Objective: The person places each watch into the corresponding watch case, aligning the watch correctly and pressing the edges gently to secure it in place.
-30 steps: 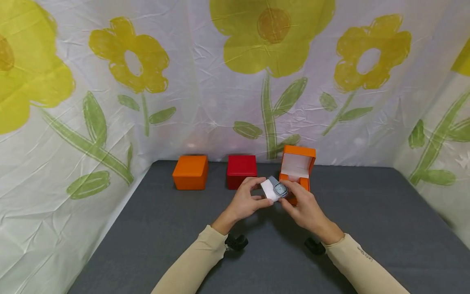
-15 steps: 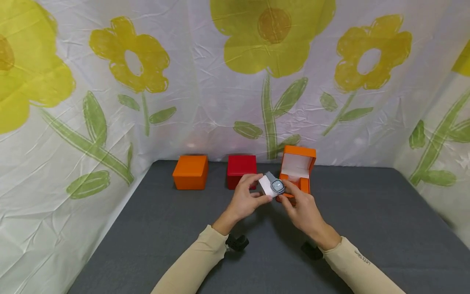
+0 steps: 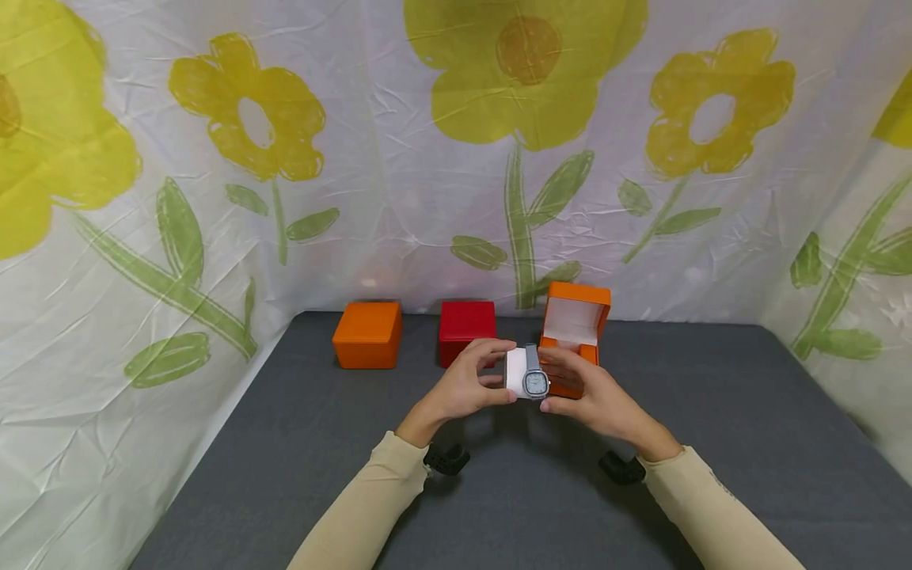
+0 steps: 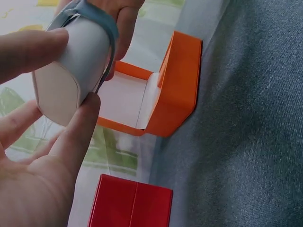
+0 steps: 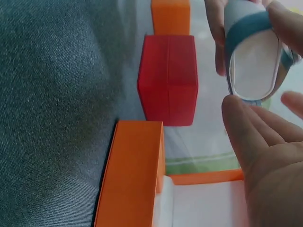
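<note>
In the head view, a wristwatch [image 3: 536,384] with a grey-blue strap is wrapped round a white watch cushion [image 3: 515,372], held above the dark cloth with its dial toward the head camera. My left hand [image 3: 466,384] grips the cushion's left end between thumb and fingers. At the opposite end, my right hand [image 3: 602,408] pinches watch and cushion, thumb below and fingers above. The left wrist view shows the strap [image 4: 97,16] looped round the cushion. Just behind stands an orange watch box [image 3: 579,294], lid raised, its white lining showing; my right hand partly covers it.
A closed red box [image 3: 467,321] stands left of the open one, partly behind my left hand. Further left is a closed orange box [image 3: 367,334]. All rest on the dark grey cloth [image 3: 299,475], before a flower-printed curtain [image 3: 385,198].
The watch on its cushion has turned from tilted to nearly upright and come down slightly. My right hand has shifted a little to the right; both hands keep their hold.
</note>
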### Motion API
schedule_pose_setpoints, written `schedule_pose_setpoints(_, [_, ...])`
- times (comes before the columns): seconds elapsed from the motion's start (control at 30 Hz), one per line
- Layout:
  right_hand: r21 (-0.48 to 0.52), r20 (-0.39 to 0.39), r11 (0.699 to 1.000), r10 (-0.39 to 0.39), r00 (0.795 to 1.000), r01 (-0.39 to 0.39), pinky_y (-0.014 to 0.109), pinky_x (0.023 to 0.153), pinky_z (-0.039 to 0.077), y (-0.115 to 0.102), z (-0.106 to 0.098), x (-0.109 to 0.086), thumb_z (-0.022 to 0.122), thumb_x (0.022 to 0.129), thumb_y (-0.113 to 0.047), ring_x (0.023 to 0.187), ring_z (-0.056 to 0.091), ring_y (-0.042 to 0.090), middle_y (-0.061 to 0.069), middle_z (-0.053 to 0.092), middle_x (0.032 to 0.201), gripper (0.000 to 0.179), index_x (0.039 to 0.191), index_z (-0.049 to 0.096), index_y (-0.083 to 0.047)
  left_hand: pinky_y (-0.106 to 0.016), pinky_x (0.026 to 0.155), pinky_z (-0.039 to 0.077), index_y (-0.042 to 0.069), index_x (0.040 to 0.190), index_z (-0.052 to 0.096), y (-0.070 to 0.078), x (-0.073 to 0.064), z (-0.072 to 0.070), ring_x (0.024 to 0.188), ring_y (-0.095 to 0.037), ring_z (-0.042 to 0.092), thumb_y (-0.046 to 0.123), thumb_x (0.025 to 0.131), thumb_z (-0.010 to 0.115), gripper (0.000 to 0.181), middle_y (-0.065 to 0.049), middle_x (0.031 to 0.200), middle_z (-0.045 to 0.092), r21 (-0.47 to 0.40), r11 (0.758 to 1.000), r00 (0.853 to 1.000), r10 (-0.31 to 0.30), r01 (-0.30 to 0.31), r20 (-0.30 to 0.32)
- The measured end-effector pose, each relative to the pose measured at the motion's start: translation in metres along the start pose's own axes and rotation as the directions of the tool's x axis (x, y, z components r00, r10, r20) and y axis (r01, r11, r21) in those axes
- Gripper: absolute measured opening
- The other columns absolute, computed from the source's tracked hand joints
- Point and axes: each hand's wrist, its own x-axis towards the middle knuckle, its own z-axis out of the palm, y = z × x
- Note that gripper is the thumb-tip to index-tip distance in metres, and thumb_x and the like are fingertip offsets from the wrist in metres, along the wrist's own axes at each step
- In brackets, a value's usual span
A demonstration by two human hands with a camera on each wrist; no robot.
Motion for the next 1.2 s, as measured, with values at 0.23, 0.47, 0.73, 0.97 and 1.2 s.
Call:
schedule_pose_setpoints(0.23, [0.024,0.013,0.999,0.030,0.999,-0.031,0.055,0.095,0.043,0.003,-0.002,-0.001,0.079,0.077,-0.022,0.126,0.048,0.033,0.010,0.043,0.143,0.080,0.146,0.039,-0.017,-0.050,0.096,0.044,-0.007,0.136,0.042,0.012,-0.004,0.001,0.125,-0.038,0.045,-0.010,0.078,0.071,0.065,-0.021,0.134,0.041,-0.055,0.998,0.999,0.010,-0.007,0.053])
schedule_pose_setpoints(0.47, [-0.059,-0.009,0.998,-0.015,1.000,0.014,0.049,0.093,0.046,0.004,-0.002,-0.003,0.081,0.074,-0.023,0.120,0.055,0.027,0.007,0.051,0.135,0.077,0.141,0.045,-0.015,-0.046,0.095,0.047,-0.007,0.136,0.042,0.004,-0.001,0.000,0.124,-0.034,0.048,-0.010,0.078,0.072,0.066,-0.019,0.136,0.042,-0.071,0.997,0.995,-0.003,0.010,0.095])
schedule_pose_setpoints(0.73, [-0.086,-0.031,0.991,-0.108,0.994,0.105,0.050,0.089,0.048,0.005,0.003,-0.001,0.082,0.072,-0.018,0.115,0.058,0.030,0.012,0.055,0.131,0.076,0.139,0.046,-0.008,-0.038,0.091,0.050,0.001,0.138,0.044,-0.015,0.005,0.001,0.125,-0.035,0.047,-0.008,0.078,0.073,0.067,-0.014,0.136,0.042,-0.066,0.998,0.996,0.012,-0.006,0.090])
schedule_pose_setpoints(0.97, [-0.076,-0.046,0.993,-0.095,0.994,0.091,0.050,0.090,0.048,0.004,0.008,-0.001,0.084,0.073,-0.025,0.115,0.058,0.027,0.005,0.052,0.130,0.074,0.136,0.046,-0.014,-0.034,0.089,0.051,0.006,0.134,0.048,-0.017,0.003,0.004,0.123,-0.035,0.048,-0.005,0.077,0.075,0.065,-0.009,0.133,0.045,-0.078,0.997,0.996,0.019,-0.012,0.085])
schedule_pose_setpoints(1.2, [-0.038,-0.045,0.998,-0.061,0.997,0.059,0.045,0.089,0.051,0.004,0.011,-0.002,0.085,0.073,-0.025,0.109,0.060,0.024,0.004,0.052,0.123,0.074,0.133,0.043,-0.019,-0.035,0.090,0.051,0.003,0.136,0.045,-0.015,0.004,0.009,0.126,-0.033,0.047,-0.008,0.077,0.075,0.067,-0.012,0.133,0.043,-0.082,0.996,0.993,0.037,-0.028,0.111])
